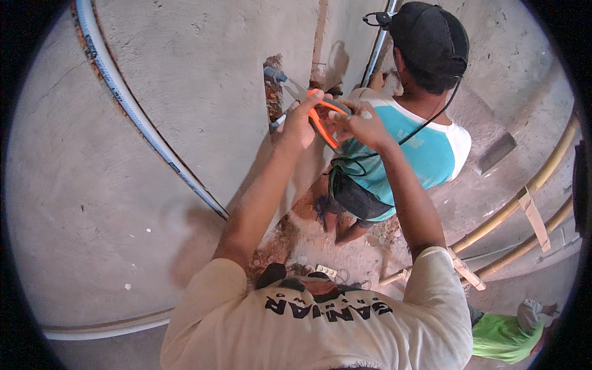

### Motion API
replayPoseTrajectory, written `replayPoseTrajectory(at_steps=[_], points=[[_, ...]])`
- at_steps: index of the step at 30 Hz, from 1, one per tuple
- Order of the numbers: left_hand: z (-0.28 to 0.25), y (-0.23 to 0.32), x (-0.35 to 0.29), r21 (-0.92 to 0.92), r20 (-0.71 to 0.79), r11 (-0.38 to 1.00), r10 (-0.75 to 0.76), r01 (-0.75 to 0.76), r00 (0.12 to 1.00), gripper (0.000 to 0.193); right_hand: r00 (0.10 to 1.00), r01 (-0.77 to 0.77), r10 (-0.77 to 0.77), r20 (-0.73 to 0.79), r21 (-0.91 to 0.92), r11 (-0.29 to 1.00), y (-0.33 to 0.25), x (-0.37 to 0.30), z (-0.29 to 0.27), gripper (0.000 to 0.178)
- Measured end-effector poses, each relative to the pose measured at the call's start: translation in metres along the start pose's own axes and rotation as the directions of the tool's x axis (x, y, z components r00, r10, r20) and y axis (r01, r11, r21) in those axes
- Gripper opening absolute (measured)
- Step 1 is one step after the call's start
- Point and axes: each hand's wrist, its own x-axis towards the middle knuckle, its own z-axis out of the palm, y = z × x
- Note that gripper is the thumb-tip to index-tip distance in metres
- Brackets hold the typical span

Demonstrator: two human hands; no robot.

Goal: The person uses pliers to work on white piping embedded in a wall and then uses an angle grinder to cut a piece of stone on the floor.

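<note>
Both hands [299, 126] [369, 126] hold orange tool [320, 126] by recess [274, 102] edge; person [410, 145] close right.

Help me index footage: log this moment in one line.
left hand: on orange-handled pliers; right hand: on pliers; nearby: grey pipe stub

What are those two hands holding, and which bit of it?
Orange-handled pliers, by the handles: the left hand near the metal head, the right hand farther back.

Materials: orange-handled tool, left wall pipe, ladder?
Orange-handled tool: likely metal head, grey sheen; grips likely plastic or rubber, orange. Left wall pipe: likely smooth plastic, white with blue striping. Ladder: probably bamboo poles, round, yellowish; flat brown rungs suggest wood.
</note>
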Motion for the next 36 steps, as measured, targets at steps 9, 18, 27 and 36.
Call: replayPoseTrajectory(at_steps=[9,18,27,36], points=[[0.005,0.002,0.013,-0.05,-0.049,0.997,0.056,-0.058,0.997,0.032,0.972,-0.222,0.186,0.142,0.306,0.926,-0.02,0.012,-0.014,0.033],[0.008,0.005,0.021,-0.109,-0.052,0.99,0.084,-0.09,0.995,0.031,0.947,-0.309,0.277,0.162,0.233,0.922,-0.026,0.029,-0.022,0.032],[0.002,0.001,0.032,-0.183,-0.128,0.98,0.054,-0.077,0.99,0.028,0.979,0.172,-0.199,0.035,-0.661,0.73,-0.03,0.025,-0.016,0.065],[0.012,0.004,0.028,-0.239,-0.164,0.964,0.075,-0.114,0.984,0.016,0.923,0.041,-0.381,-0.058,-0.969,0.245,-0.035,-0.005,0.026,0.095]])
